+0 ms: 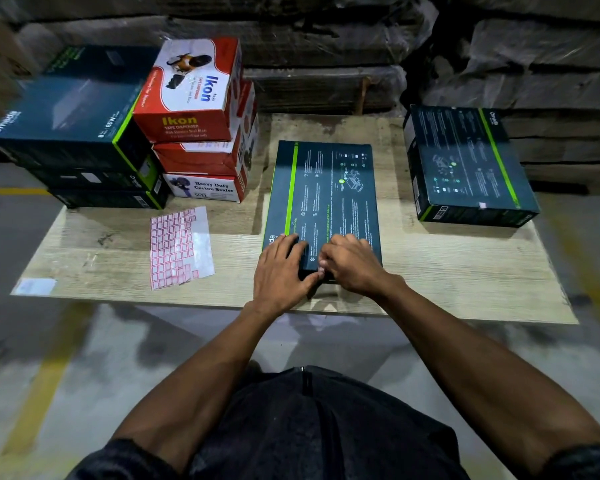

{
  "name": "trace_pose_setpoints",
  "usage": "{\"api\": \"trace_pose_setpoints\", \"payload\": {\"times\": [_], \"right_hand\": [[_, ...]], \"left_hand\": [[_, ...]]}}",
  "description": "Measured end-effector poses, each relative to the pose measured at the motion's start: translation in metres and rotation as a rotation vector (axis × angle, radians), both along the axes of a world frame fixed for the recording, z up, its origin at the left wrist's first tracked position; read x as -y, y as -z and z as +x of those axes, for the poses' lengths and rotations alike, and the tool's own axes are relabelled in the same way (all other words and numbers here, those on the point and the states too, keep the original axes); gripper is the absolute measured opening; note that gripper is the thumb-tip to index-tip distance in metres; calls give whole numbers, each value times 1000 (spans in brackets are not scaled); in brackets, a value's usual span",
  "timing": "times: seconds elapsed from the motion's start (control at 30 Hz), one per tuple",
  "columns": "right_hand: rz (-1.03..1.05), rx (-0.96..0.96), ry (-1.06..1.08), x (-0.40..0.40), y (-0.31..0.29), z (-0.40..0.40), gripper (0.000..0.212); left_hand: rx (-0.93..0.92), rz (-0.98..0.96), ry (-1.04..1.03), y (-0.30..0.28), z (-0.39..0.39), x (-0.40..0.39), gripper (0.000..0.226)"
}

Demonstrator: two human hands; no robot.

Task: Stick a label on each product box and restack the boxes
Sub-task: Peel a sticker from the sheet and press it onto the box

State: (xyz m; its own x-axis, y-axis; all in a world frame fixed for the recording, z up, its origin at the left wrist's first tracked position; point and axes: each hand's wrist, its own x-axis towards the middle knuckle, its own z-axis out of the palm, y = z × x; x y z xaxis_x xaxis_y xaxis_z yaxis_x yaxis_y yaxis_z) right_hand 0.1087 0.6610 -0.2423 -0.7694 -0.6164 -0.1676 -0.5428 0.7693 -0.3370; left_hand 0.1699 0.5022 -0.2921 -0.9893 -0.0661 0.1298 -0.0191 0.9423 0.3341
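I stand at the near edge of the tabletop point(465, 278), a pale wood-grain board whose front edge runs just below my wrists. The dark box point(326, 199) I am working on lies flat in the middle, its near end close to that front edge and its long side running away from me. To its left there is bare board, then the label sheet point(179, 247), a grid of red-bordered stickers lying flat, well apart from the box. Behind the sheet, at the far left, a stack of dark boxes point(73, 133) stands just beside a stack of red and white boxes point(198, 133), three high. To the right of my box is another stretch of bare board, then a single dark box point(465, 164) near the right edge, set at a slight angle. Behind the tabletop, wrapped cartons point(326, 46) form a wall.

My left hand point(281, 268) rests on the near left corner of the box, fingers spread and fairly straight across the top, thumb down along the near end. My right hand point(350, 265) sits just beside it on the near end, fingers curled down onto the top face, fingertips pressing there. The two thumbs nearly meet at the box's near edge. I cannot tell whether a label lies under my fingers
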Motion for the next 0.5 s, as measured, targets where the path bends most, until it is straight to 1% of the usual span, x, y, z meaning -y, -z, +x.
{"api": "trace_pose_setpoints", "payload": {"times": [0.5], "right_hand": [[-9, -57, -16, -1, 6, -2, 18]], "left_hand": [[-14, -26, 5, 0, 1, 0, 68]]}}
